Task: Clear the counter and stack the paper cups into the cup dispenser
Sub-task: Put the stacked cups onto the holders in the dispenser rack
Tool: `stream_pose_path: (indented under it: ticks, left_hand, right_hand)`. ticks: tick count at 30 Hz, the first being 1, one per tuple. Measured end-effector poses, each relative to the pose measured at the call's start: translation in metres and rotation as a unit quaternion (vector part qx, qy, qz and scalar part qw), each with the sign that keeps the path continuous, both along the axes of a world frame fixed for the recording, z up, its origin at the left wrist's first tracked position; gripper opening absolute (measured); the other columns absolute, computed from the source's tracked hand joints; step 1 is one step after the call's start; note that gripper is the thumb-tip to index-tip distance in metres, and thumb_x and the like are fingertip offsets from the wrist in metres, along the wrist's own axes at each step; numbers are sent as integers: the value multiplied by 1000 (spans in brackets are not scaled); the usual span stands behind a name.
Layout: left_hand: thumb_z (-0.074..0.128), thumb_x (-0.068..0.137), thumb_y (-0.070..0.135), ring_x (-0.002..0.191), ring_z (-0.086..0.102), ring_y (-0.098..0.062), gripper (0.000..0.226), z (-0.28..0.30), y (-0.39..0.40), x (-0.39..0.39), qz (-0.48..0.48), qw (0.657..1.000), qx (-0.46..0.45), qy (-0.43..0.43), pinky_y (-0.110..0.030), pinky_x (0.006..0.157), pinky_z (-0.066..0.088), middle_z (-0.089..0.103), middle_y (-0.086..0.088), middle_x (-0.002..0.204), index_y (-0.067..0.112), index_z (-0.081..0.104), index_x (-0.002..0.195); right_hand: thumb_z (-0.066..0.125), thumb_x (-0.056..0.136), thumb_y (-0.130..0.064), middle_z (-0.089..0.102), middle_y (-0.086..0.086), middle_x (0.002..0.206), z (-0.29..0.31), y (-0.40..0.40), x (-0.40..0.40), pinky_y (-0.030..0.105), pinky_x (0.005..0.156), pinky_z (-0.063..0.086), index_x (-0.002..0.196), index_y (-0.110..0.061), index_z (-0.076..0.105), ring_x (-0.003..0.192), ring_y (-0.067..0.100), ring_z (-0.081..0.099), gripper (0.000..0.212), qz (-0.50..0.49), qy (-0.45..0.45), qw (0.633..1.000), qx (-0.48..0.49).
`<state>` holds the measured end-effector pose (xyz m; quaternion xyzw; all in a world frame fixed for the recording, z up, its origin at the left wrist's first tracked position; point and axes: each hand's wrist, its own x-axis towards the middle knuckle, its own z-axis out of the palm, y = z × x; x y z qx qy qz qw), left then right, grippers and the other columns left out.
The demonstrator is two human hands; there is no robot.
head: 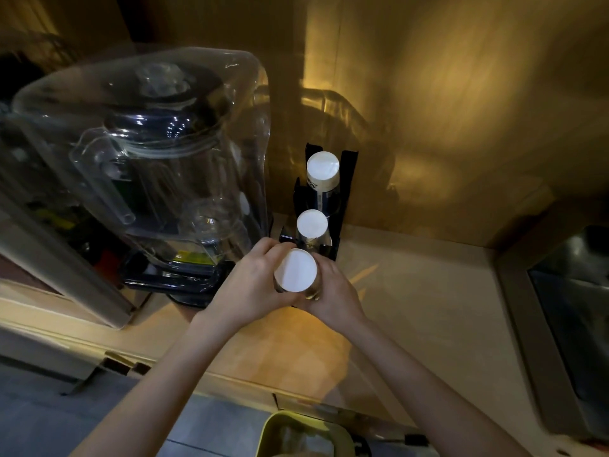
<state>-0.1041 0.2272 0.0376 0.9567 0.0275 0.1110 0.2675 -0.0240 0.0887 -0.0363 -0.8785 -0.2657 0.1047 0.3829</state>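
A stack of upside-down paper cups (pixel 295 271), white base facing me, sits between both my hands just in front of the black cup dispenser (pixel 346 179). My left hand (pixel 253 285) wraps its left side and my right hand (pixel 333 291) its right side. The dispenser stands on the counter against the back wall. Its rear slot holds a tall inverted cup stack (pixel 323 169), and its middle slot holds a shorter one (pixel 312 224). The lower part of the held stack is hidden by my fingers.
A large blender under a clear sound cover (pixel 148 153) stands immediately left of the dispenser. A dark appliance (pixel 573 311) occupies the right end of the beige counter (pixel 412 301). A yellow-green bin (pixel 296 437) sits below the counter's front edge.
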Motion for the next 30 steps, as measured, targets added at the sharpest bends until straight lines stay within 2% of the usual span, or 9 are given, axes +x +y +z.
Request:
stream_pose_path:
  ticks: [4, 11, 22, 27, 30]
  left_hand:
    - [80, 63, 27, 108, 55, -23, 74, -11, 0, 10, 18, 999, -23, 12, -27, 86, 44, 54, -7, 119, 14, 46, 127]
    - [78, 68, 29, 111, 54, -25, 71, -37, 1, 23, 31, 997, -41, 54, -30, 90, 44, 55, -11, 121, 10, 45, 128]
    - [73, 74, 27, 111, 56, -32, 69, -57, -10, 27, 51, 994, -7, 95, -40, 87, 49, 53, -16, 125, 8, 39, 131]
    - [74, 71, 36, 116, 52, -27, 75, -48, -5, 34, 33, 987, -3, 158, -35, 93, 45, 54, -14, 128, 8, 38, 130]
    - [61, 77, 52, 116, 53, -27, 72, -26, -8, 43, 26, 985, -31, 166, -41, 97, 46, 54, -14, 129, 9, 40, 131]
  right_hand:
    - [73, 73, -33, 47, -1, 136, 7, -6, -1, 24, 91, 40, 137, -20, 36, 123, 15, 47, 75, 6, 6, 1000, 20]
    - [64, 83, -18, 58, 1, 121, 18, -14, 6, 32, 87, 49, 123, -18, 50, 109, 16, 55, 42, 45, -36, 998, 31]
    - [56, 90, -19, 53, 4, 130, 14, -16, 9, 32, 89, 45, 131, -13, 45, 115, 20, 52, 43, 83, -67, 994, -34]
    - [58, 87, -18, 58, 9, 120, 28, -16, 15, 34, 90, 49, 123, -11, 53, 106, 20, 57, 37, 79, 12, 997, -6]
    - [58, 87, -11, 65, 9, 110, 44, -18, 27, 25, 80, 51, 114, -6, 60, 91, 16, 62, 28, 31, 84, 993, 76]
